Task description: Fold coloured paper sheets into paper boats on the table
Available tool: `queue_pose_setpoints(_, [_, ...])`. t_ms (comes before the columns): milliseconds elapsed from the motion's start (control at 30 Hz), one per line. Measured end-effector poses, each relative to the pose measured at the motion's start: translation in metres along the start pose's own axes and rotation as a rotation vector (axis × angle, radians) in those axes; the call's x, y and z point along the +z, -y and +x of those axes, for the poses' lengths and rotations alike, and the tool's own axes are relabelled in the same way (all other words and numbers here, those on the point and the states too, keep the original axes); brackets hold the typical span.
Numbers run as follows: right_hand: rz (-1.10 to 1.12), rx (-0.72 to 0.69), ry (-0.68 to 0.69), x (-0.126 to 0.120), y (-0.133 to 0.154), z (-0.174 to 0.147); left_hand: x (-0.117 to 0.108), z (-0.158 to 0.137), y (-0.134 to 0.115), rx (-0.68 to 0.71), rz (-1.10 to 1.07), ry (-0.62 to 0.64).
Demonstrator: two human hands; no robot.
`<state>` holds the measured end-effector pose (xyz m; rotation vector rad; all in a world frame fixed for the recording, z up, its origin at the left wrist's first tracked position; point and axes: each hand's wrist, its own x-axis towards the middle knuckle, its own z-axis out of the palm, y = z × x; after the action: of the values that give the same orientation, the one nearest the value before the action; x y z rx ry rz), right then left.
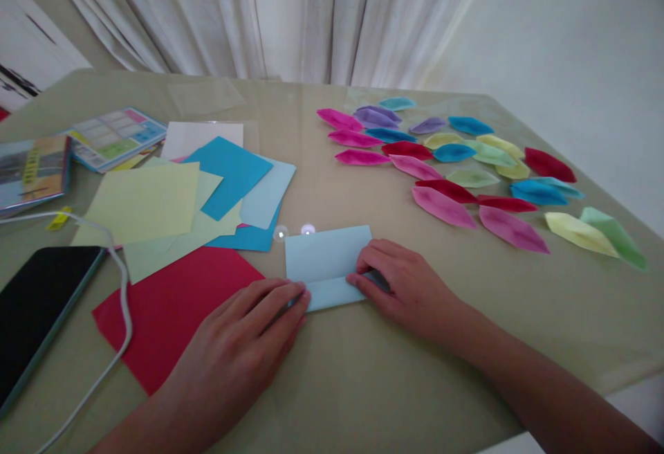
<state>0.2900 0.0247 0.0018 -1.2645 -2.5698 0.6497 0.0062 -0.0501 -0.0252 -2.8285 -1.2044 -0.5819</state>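
Observation:
A light blue sheet of paper point(329, 253) lies on the table in front of me, with its near edge folded up into a flap along a crease. My left hand point(254, 329) is closed at the paper's near left corner, fingertips pressed together on the folded edge. At the right end, my right hand point(402, 281) pinches the flap, thumb on the fold and fingers curled over the side. Part of the right corner is hidden under that hand. Beneath my left wrist lies a red sheet point(171, 302).
Loose yellow, green and blue sheets point(150, 201) overlap at the left. A phone point(41, 315), a white cable point(124, 302) and booklets point(117, 137) lie farther left. Several folded paper boats point(443, 206) in many colours spread across the right of the table point(363, 385).

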Motion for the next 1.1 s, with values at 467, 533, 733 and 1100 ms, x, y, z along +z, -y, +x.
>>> queue_pose_setpoints(467, [-0.004,0.007,-0.005,0.001,-0.001,0.002,-0.005,0.003,-0.005,-0.004,0.049,-0.036])
queue_pose_setpoints(533, [-0.008,0.006,-0.005,0.002,-0.001,0.002,-0.005,0.004,-0.004,-0.006,0.047,-0.039])
queue_pose_setpoints(733, [-0.001,0.004,-0.007,0.002,-0.001,0.002,-0.008,0.006,-0.005,0.001,0.111,-0.058])
queue_pose_setpoints(1100, [-0.001,0.016,0.003,0.001,0.000,0.001,-0.010,0.010,-0.011,-0.057,0.095,-0.070])
